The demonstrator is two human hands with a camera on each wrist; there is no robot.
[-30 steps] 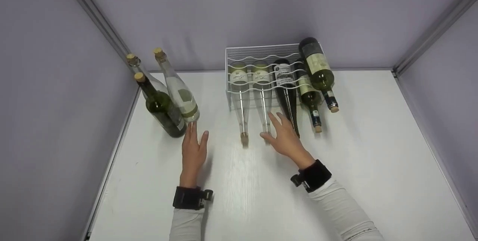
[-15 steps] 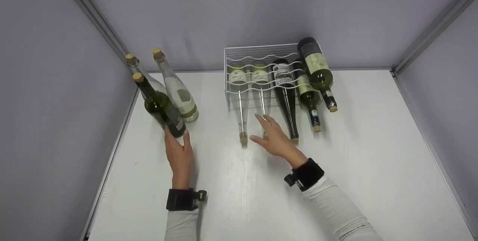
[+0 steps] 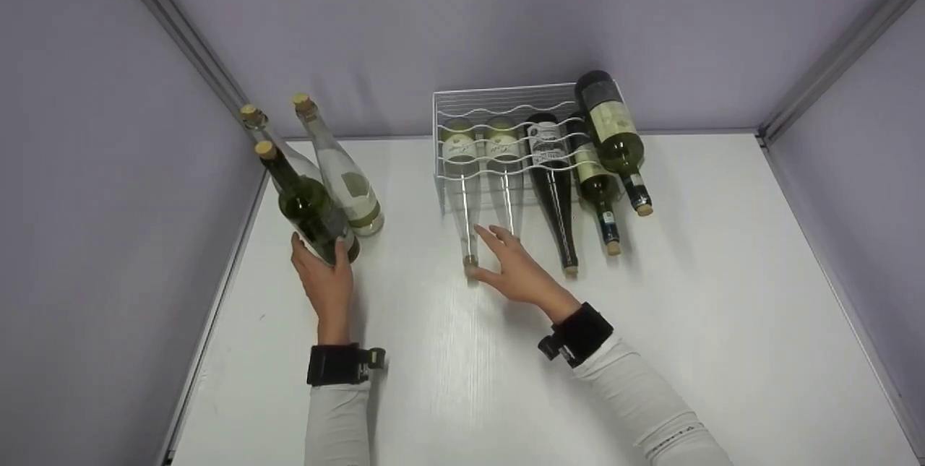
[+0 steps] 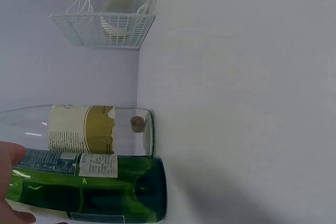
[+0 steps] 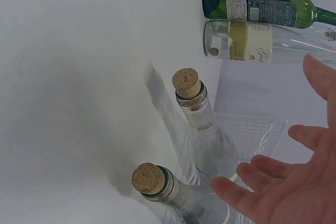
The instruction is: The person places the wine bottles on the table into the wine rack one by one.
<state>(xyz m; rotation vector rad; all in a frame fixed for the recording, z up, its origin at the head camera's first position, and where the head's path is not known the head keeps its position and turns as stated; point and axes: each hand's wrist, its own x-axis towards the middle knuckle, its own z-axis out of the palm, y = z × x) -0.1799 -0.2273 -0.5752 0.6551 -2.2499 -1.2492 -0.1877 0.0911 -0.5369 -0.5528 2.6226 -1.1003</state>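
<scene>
The green bottle (image 3: 307,202) stands upright on the bench (image 3: 448,379) straight ahead of the left hand (image 3: 327,292), whose fingers and thumb are parted to either side of its lower body. The thumb looks to be against the glass, though how firmly, if at all, I cannot tell; so low and broad a part is probably steadier to handle than the thin neck. Beyond the left hand and a little to its right is the near clear bottle (image 3: 356,191), with the far clear bottle (image 3: 296,152) behind the green one, both upright, presumably balanced on their flat bases. The right hand (image 3: 520,274) is spread and holds nothing, above the neck ends of one lying bottle (image 3: 459,147) and its clear twin (image 3: 502,147); whether a fingertip touches I cannot tell. Ahead of that hand, the rack (image 3: 506,97) carries these with necks toward the person, its wavy wires presumably there to stop rolling. To the right hand's right the black bottle (image 3: 556,199) and the lower bottle (image 3: 596,188) lie likewise, while the top bottle (image 3: 614,119) appears to rest on the upper wires.
</scene>
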